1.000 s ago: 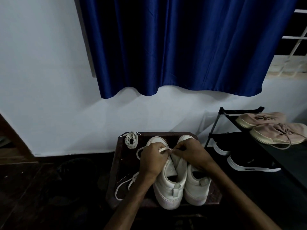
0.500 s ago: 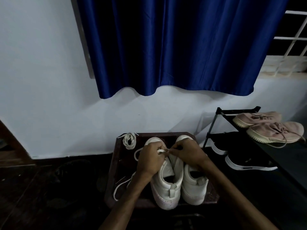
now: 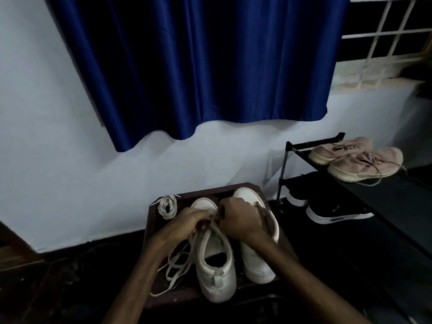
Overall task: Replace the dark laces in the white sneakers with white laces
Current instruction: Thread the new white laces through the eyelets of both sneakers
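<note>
While the left grip point(image 3: 189, 226) and right grip point(image 3: 238, 220), now closer together, pinch the white lace point(image 3: 177, 265) at a sneaker point(image 3: 217, 277), a coiled lace point(image 3: 167, 206) lies beyond-left.

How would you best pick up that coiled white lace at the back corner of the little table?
Come from straight above and pinch the coiled lace across its middle, catching all the loops. It lies flat on the table with loose tips sticking out, so pulling one tip would probably unravel it.
</note>
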`<control>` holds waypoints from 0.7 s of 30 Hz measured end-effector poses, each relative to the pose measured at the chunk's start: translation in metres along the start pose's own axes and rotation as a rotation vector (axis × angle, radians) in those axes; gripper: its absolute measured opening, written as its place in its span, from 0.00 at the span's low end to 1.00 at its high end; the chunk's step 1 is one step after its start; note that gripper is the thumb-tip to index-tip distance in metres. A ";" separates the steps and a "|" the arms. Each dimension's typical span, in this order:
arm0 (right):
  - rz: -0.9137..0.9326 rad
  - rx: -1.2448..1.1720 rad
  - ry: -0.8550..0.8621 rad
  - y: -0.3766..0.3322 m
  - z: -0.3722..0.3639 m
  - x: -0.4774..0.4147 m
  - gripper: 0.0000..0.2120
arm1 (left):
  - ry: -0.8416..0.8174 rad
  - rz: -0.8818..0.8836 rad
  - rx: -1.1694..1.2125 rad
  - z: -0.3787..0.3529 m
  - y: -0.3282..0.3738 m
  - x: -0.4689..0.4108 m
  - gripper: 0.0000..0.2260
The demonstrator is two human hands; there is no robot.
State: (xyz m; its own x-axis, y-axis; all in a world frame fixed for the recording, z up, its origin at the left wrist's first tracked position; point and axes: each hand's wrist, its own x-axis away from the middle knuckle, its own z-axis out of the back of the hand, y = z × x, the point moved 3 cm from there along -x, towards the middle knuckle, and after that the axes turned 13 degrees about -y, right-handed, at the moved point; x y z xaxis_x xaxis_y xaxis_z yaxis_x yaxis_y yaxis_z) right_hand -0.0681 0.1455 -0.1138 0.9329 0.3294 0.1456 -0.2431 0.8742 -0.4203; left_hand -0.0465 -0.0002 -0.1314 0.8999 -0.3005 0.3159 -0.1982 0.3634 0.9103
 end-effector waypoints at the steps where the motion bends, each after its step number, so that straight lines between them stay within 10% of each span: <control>1: 0.005 -0.006 0.001 0.001 0.000 0.000 0.11 | -0.015 -0.003 -0.022 -0.002 -0.001 0.000 0.09; 21: 0.005 0.280 -0.181 -0.011 0.011 -0.005 0.12 | 0.491 -0.023 -0.179 -0.024 -0.021 -0.001 0.07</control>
State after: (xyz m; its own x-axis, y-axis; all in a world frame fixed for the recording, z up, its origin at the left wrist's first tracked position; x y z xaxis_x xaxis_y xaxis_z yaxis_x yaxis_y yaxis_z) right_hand -0.0726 0.1381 -0.1003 0.8750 0.3705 0.3116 -0.3350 0.9281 -0.1626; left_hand -0.0334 0.0136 -0.1573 0.9878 0.1234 0.0948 -0.1457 0.5194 0.8420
